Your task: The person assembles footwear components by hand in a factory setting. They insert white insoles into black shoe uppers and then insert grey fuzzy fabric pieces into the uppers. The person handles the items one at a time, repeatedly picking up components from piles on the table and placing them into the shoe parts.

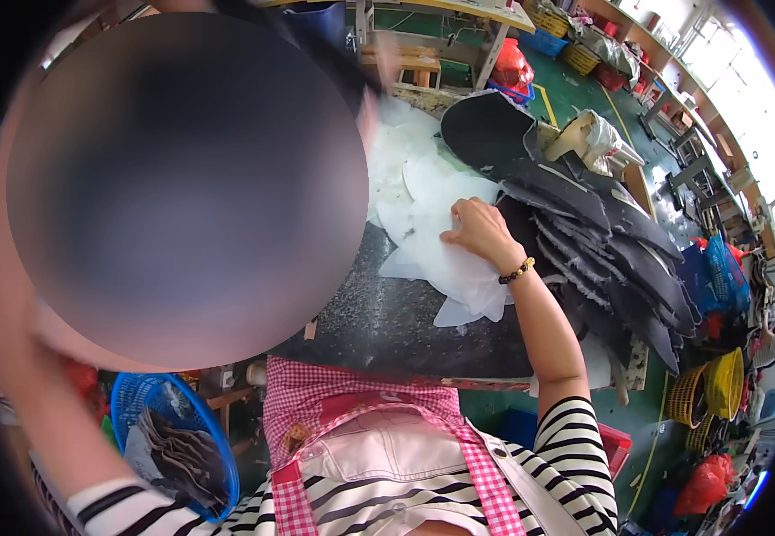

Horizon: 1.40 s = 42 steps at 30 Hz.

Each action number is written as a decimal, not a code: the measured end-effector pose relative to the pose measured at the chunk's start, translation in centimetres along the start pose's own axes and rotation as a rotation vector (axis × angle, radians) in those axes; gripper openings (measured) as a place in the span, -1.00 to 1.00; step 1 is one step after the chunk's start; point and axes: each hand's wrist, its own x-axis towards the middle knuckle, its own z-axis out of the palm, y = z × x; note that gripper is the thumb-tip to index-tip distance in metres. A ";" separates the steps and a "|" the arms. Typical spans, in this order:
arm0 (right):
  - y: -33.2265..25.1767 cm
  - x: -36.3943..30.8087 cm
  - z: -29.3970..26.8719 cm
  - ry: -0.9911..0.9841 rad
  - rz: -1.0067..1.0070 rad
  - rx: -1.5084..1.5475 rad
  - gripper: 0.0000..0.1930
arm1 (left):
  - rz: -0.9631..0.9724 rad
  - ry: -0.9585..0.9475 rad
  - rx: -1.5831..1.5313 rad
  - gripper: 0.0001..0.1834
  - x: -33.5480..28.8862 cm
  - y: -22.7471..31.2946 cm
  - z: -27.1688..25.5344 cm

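My right hand (pixel 484 234), with a beaded bracelet at its wrist, is over a loose pile of thin white translucent sheets (pixel 441 259). Its fingers are curled and closed on one of the upper sheets. Right beside that hand lies a thick stack of dark grey fabric pieces (pixel 575 214) with pale, frayed edges. My left forearm (pixel 25 357) rises along the left side and is smeared by motion. A large blurred disc covers the area it reaches into, so the left hand's fingers cannot be made out. A dark strip (pixel 338 54) shows above the disc, also blurred.
The dark, speckled worktable (pixel 387 313) stands against my checked apron. A blue basket (pixel 177 438) with dark cut pieces is low at the left. Yellow baskets (pixel 718 384) and red bags (pixel 707 482) stand at the right. A light roll (pixel 584 138) lies behind the fabric stack.
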 end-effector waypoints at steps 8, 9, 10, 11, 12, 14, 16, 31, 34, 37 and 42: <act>0.6 1.2 0.3 0.018 0.113 0.144 -0.47 | -0.017 -0.284 0.163 -0.73 7.7 -16.1 28.2; 0.5 1.5 0.3 0.021 0.125 0.127 -0.47 | -0.006 -0.114 0.231 -0.70 7.0 -16.1 29.2; 0.3 1.8 0.3 0.030 0.133 0.112 -0.47 | 0.004 0.058 0.305 -0.66 6.3 -16.1 29.8; 0.2 1.9 0.5 0.032 0.153 0.075 -0.44 | 0.071 0.254 0.373 -0.64 5.7 -16.3 31.1; 0.0 2.4 -0.1 -0.063 0.158 0.096 -0.42 | 0.136 0.454 0.443 -0.62 5.1 -16.1 32.2; 0.2 3.3 -1.2 -0.258 0.187 0.137 -0.39 | 0.058 0.573 0.468 -0.64 5.2 -15.0 34.4; 0.7 3.9 -0.9 -0.235 0.179 0.094 -0.35 | 0.051 0.590 0.649 -0.62 5.9 -13.1 36.4; 2.4 -9.7 -2.8 0.400 0.049 0.507 -0.73 | 0.249 0.325 0.823 -0.90 16.4 -9.8 43.8; 3.4 -11.0 -1.6 0.431 0.085 0.587 -0.69 | 0.310 0.310 0.816 -0.96 17.3 -9.5 44.2; 4.0 -11.2 -0.9 0.407 0.095 0.628 -0.66 | 0.300 0.325 0.790 -0.98 17.1 -9.5 43.7; 3.5 -11.0 -1.2 0.375 0.119 0.624 -0.64 | 0.042 0.282 0.871 -0.97 17.1 -6.8 46.3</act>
